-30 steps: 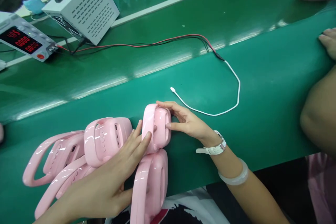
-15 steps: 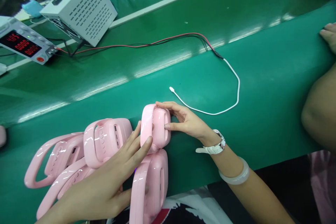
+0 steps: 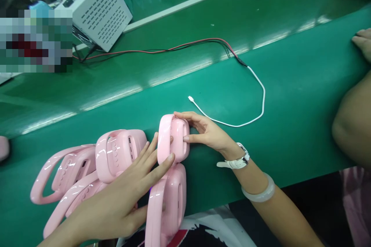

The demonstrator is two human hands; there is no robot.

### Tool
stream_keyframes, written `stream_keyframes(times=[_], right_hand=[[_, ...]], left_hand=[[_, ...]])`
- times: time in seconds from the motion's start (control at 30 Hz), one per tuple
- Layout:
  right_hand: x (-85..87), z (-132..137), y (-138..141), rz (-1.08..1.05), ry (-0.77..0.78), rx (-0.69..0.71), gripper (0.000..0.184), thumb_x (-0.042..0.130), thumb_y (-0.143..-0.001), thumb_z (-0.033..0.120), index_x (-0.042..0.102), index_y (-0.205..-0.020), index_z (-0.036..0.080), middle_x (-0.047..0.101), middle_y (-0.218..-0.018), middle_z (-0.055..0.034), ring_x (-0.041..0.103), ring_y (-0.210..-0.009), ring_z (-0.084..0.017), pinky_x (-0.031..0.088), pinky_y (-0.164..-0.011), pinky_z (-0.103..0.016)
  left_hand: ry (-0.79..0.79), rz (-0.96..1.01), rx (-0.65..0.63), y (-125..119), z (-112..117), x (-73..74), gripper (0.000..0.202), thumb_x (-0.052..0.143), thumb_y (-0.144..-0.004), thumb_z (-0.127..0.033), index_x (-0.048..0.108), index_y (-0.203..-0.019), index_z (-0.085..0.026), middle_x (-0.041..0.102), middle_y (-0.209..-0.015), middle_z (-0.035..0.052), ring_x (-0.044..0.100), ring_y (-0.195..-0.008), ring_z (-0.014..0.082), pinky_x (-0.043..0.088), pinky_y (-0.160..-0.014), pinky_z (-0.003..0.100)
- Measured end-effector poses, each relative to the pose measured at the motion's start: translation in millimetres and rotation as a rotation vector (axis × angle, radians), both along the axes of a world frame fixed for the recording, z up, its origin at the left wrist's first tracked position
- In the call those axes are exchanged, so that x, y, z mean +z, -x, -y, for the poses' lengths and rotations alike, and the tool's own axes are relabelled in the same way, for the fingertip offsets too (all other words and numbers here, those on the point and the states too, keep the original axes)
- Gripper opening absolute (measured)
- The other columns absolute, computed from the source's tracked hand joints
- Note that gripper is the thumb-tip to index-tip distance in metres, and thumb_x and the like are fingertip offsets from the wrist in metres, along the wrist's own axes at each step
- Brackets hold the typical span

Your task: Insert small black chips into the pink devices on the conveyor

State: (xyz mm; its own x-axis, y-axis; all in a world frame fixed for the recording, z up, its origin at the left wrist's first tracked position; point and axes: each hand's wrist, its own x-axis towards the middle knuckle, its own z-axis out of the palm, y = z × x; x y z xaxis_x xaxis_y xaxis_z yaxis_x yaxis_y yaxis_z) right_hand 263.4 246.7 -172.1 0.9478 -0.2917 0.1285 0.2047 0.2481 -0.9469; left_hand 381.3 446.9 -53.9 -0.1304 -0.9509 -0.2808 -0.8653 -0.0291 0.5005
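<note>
An upright pink handled device (image 3: 173, 139) is held between both hands near the front edge of the green conveyor belt (image 3: 290, 96). The right hand (image 3: 207, 133) is curled loosely around the device's right side: the thumb is laid along its top edge and a fingertip is pressed against its right face, so the casing is pinched rather than enclosed. A white wristwatch (image 3: 236, 161) and a pale bangle (image 3: 261, 193) are worn on that arm. The left hand (image 3: 124, 197) is spread nearly flat, fingers extended and slightly fanned; its fingertips are laid against the left side and lower edge of the held device, and its palm is rested over the neighbouring pink devices. Nothing is clasped by it.

Just left of the held device a second pink unit (image 3: 120, 154) is seen lying on its side, with a row of small buttons and slots on its face. Further left, looped pink handles (image 3: 58, 173) are overlapped in a heap close to the belt's front edge. Another pink unit (image 3: 169, 200) is stood directly below the held one, overhanging the front edge.

Behind the hands, in the middle of the belt, a white cable (image 3: 255, 115) is curved round to a free plug (image 3: 190, 98); it is joined to red and black leads (image 3: 174, 48) run to a white perforated box (image 3: 101, 9) at the back left. Another person's arm (image 3: 352, 123) is rested at the belt's right end.
</note>
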Motion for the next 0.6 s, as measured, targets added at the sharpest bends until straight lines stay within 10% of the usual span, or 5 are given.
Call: stream_keyframes(times=[0.4, 0.6], right_hand=[[33.7, 1.5, 0.6, -0.203, 0.200, -0.067, 0.052, 0.069, -0.068, 0.004, 0.060, -0.116, 0.022, 0.058, -0.132, -0.0050, 0.052, -0.123, -0.023, 0.038, -0.107, -0.044], [29.4, 1.2, 10.9, -0.218, 0.135, -0.080, 0.047, 0.071, -0.072, 0.022, 0.060, -0.118, 0.022, 0.058, -0.131, -0.0076, 0.053, -0.121, -0.023, 0.040, -0.102, -0.042]], left_hand=[[-0.038, -0.004, -0.002, 2.9, -3.2, -5.1, 0.093, 0.048, -0.078, -0.012, -0.007, -0.150, -0.036, -0.006, -0.158, 0.0012, 0.013, -0.141, 0.0435, 0.021, -0.106, 0.069], [-0.079, 0.035, -0.025, -1.1, -1.7, -2.4, 0.093, 0.047, -0.079, -0.010, -0.009, -0.149, -0.037, -0.006, -0.158, 0.0023, 0.005, -0.142, 0.0428, 0.022, -0.105, 0.070]])
